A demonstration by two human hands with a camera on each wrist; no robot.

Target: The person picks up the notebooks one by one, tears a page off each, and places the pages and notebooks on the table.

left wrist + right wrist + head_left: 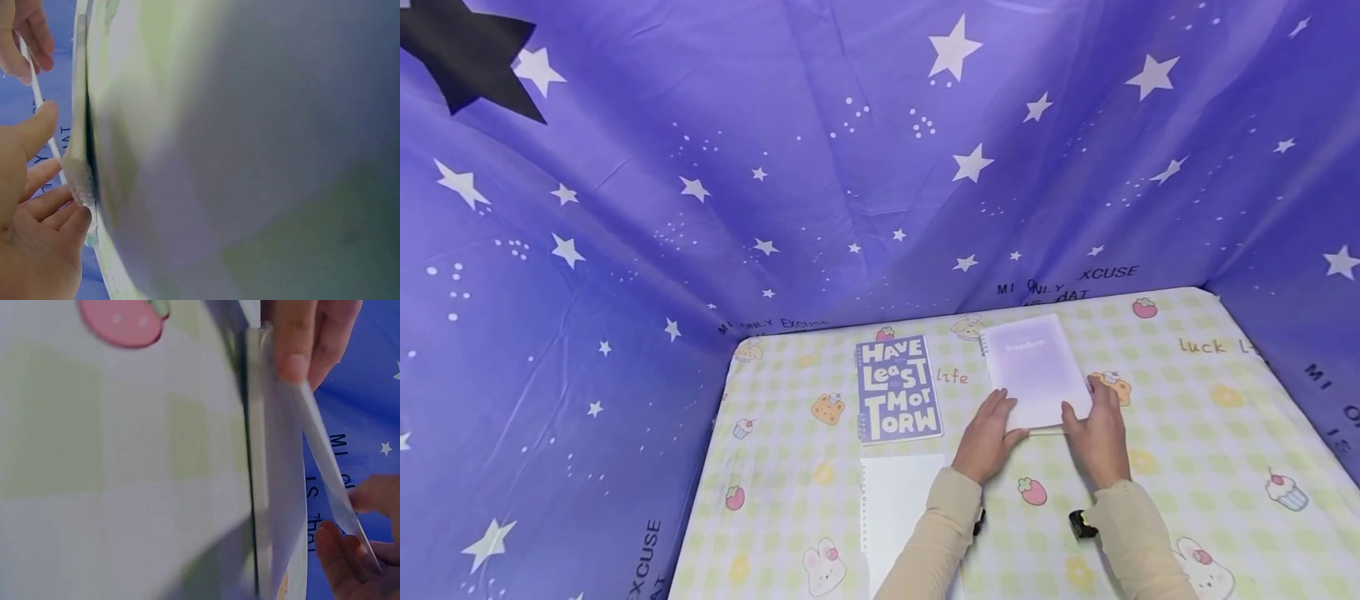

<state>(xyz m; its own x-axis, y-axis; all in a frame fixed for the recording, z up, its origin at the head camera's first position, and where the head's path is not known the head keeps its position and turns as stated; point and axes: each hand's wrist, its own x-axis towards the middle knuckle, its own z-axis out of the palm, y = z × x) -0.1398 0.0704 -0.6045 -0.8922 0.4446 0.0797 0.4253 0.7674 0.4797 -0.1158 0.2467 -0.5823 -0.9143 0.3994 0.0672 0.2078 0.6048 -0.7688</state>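
A lavender spiral notebook (1037, 375) with "freedom" on its front lies at the back of the table, its rings along the left edge. My left hand (988, 437) holds its lower left corner, thumb above and fingers beneath. At the lower right corner, my right hand (1099, 432) pinches the raised edge. In the right wrist view, this thin layer slants up toward my right hand (365, 544), above a thicker block of pages (259, 456). The left wrist view shows my left hand (37, 206) close up, its fingertips right at the block's side.
A blue-purple notebook (901, 390) with large white lettering lies to the left. In front of it is a white ring-holed sheet (898, 508), partly covered by my left sleeve. A checked cloth (1210, 467) covers the table. Purple star-patterned curtains (850, 167) hang behind and at both sides.
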